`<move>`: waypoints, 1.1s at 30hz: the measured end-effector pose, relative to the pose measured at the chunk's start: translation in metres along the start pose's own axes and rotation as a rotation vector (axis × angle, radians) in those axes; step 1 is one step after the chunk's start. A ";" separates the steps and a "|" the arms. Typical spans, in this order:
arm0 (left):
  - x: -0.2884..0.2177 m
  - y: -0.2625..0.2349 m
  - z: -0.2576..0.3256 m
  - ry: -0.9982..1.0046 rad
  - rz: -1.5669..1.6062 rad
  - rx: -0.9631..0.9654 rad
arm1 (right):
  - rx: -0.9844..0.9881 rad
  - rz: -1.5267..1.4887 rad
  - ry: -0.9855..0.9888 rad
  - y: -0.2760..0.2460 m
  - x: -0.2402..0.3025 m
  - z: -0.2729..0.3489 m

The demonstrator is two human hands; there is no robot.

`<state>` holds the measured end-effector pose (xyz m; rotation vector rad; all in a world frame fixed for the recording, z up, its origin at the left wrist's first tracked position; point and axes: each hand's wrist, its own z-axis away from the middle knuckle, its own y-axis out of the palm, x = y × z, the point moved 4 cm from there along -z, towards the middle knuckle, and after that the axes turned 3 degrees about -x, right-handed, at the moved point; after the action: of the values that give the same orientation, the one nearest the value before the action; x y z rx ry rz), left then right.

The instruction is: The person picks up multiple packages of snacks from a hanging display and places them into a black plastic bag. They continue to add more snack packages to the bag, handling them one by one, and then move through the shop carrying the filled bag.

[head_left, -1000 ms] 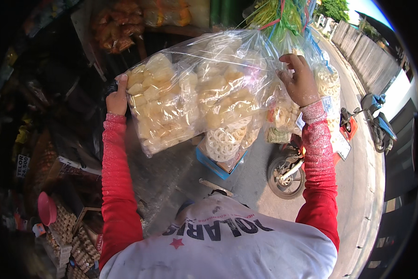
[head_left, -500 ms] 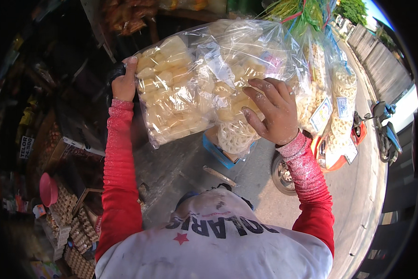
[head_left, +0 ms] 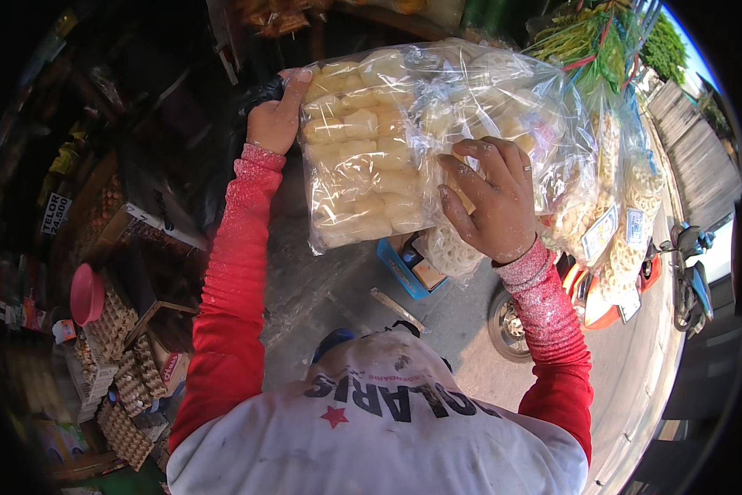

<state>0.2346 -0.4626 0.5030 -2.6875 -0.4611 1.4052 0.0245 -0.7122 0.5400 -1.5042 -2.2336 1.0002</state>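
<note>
The person is holding a large clear plastic bag of pale rectangular crackers (head_left: 363, 157) raised at arm's length in front of a stall. The left hand (head_left: 276, 115) is clamping the bag's upper left corner, its grip closed with the thumb lying along the top edge of the plastic and the fingers wrapping behind, where a piece of black plastic (head_left: 255, 95) is also showing. The right hand (head_left: 491, 198) is pressing flat against the front of the bag at its lower right, fingers spread and curling onto the film; its grip is half closed on the bag rather than pinching it. Both forearms are wearing red sleeves (head_left: 231, 272). Just beside the held bag to the right, further clear bags of round lattice-shaped snacks (head_left: 627, 223) are hanging, bunched at the top with coloured ties (head_left: 598, 41). Below the bags, a blue box (head_left: 408, 264) is lying on the concrete ground, and an orange motorbike (head_left: 586, 305) is standing near the right forearm. At the left edge, stacked egg trays (head_left: 119, 363) and a pink bowl (head_left: 86, 293) are sitting well apart from the hands.
</note>
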 end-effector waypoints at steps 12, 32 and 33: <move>-0.026 0.002 0.008 0.020 0.116 0.035 | -0.059 -0.127 -0.047 0.031 0.062 0.050; -0.051 -0.007 0.032 0.072 0.131 -0.036 | -0.002 -0.053 0.078 0.017 0.054 -0.010; -0.054 -0.007 0.033 0.065 0.118 -0.019 | -0.009 -0.045 0.086 0.016 0.053 -0.018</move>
<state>0.1774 -0.4743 0.5278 -2.8087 -0.3169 1.3423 0.0230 -0.6539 0.5346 -1.4654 -2.2045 0.8967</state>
